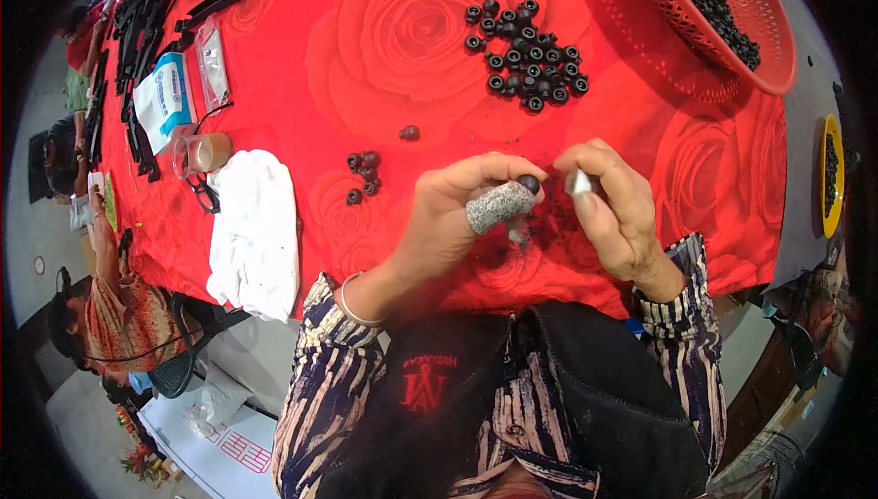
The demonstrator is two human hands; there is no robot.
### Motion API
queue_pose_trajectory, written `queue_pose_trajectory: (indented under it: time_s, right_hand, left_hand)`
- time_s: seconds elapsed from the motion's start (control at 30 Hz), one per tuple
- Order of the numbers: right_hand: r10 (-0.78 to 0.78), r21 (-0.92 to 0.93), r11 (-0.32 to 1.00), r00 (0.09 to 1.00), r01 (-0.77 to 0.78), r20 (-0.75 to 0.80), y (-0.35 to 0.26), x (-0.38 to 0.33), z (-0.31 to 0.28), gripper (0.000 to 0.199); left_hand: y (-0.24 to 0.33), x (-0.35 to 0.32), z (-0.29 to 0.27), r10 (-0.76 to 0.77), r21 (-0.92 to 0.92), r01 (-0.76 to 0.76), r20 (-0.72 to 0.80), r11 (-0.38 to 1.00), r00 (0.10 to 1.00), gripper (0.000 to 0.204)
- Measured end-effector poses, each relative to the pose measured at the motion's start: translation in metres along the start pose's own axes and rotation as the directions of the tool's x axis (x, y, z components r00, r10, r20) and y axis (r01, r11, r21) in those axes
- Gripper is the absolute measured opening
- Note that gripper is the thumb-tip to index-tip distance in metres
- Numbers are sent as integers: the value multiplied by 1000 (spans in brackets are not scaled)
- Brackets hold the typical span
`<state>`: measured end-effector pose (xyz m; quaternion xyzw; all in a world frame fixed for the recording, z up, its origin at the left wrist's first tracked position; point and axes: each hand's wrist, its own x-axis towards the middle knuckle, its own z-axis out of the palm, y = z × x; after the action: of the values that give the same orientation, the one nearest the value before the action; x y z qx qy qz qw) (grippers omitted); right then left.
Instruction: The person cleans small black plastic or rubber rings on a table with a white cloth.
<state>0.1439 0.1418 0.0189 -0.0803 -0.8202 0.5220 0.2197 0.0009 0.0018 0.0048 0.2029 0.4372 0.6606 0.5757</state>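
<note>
My left hand (441,211) is closed, pinching a small round black part (529,183) at its fingertips. A speckled grey finger cover (498,207) wraps one of its fingers. Just to the right, my right hand (624,225) grips a small silvery metal piece (580,182) between thumb and fingers; most of it is hidden, so its kind does not show. Dark crumbs lie on the red cloth beneath both hands. Several similar black parts (364,172) rest left of my left hand, with one more part (410,133) beyond them. A larger group (533,55) is spread farther away.
A red plastic basket (777,42) of small black pieces stands at the far right. On the left are a white cloth (253,234), a cup of brown liquid (212,152), a white-and-blue packet (165,101) and long black parts (151,32). Other people sit at the left.
</note>
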Motion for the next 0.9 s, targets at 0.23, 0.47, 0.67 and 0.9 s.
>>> queue_pose_trajectory:
  time_s: [0.23, 0.47, 0.67, 0.9]
  right_hand:
    - [-3, -109, 994, 998, -5, -64, 2, 1, 9, 21]
    - [-16, -110, 994, 998, 10, -57, 4, 1, 10, 23]
    - [6, -113, 994, 998, -12, -54, 4, 1, 11, 23]
    - [4, -133, 991, 998, -12, -62, 4, 1, 11, 23]
  left_hand:
    - [0, 0, 1, 17, 31, -17, -9, 999, 1000, 22]
    - [0, 0, 3, 58, 107, -57, -1, 993, 998, 24]
    - [-2, 0, 1, 32, 98, -30, -18, 995, 999, 23]
    - [0, 0, 2, 6, 84, -5, -13, 996, 1000, 23]
